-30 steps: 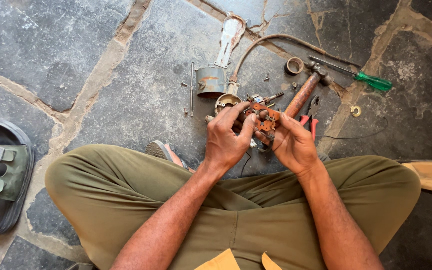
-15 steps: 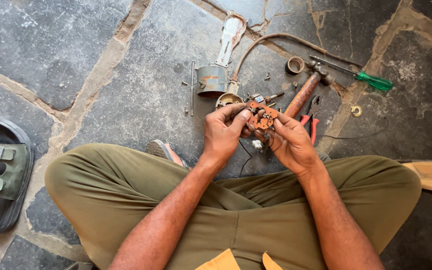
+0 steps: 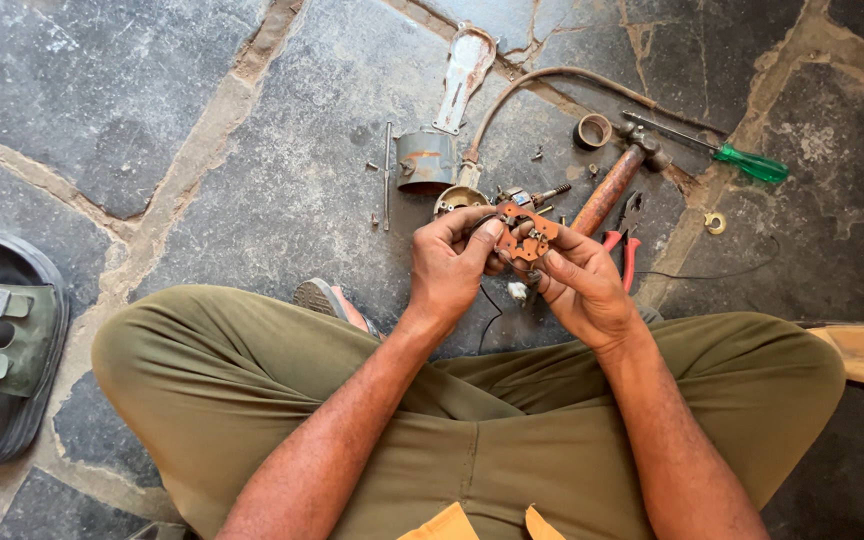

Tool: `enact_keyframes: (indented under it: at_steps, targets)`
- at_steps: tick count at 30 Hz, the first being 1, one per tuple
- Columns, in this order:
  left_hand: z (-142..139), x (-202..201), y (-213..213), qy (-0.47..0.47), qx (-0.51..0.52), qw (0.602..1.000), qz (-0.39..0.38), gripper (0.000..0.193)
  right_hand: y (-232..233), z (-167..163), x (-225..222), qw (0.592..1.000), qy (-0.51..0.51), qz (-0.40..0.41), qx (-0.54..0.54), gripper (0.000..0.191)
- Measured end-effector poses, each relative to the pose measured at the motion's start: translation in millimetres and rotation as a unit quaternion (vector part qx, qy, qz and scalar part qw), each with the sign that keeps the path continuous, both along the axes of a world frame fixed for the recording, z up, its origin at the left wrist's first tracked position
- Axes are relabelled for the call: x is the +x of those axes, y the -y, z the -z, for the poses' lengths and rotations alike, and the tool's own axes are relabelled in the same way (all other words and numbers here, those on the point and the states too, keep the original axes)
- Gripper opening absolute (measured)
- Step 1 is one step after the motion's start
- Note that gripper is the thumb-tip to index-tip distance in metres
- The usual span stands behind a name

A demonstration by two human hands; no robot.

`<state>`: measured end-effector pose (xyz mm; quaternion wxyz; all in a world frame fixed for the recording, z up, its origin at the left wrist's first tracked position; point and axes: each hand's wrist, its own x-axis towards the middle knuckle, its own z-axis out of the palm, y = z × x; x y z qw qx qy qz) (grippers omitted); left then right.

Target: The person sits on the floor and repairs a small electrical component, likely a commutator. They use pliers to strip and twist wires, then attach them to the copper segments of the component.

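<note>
While your left hand (image 3: 449,262) pinches the near edge of the small brown terminal plate (image 3: 522,232), your right hand (image 3: 577,285) cradles it from beneath, both grasping it between them above your crossed legs. Keep the plate level and grip only its rim. Beyond your right hand lie a hammer (image 3: 612,180), red-handled pliers (image 3: 625,240) and a green-handled screwdriver (image 3: 722,152).

- I see a floor (image 3: 152,90) of dark grey, irregular stone slabs with pale, sandy mortar joints between them.
- I note cracks in the slabs near the top edge.
- Light is bright and even, daylight-like; shadows are soft.
- No wall, window or furniture falls within my view.
</note>
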<state>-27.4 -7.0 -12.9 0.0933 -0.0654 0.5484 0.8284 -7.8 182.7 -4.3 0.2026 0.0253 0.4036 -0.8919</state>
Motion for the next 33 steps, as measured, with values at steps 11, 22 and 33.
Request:
enact_keyframes:
  at_steps: [11,22,33]
  targets:
    - [-7,1,0,-0.021,-0.032,0.999,0.01,0.024,-3,2,3,1.0,-0.004,-0.004,0.008,0.046]
    - [-10,2,-1,-0.027,-0.038,0.999,0.005,0.024,-1,-1,2,1.0,-0.01,-0.015,-0.001,0.058]
    - [-11,2,0,-0.027,-0.049,0.998,0.002,0.024,-1,-1,3,1.0,-0.014,-0.009,-0.004,0.055]
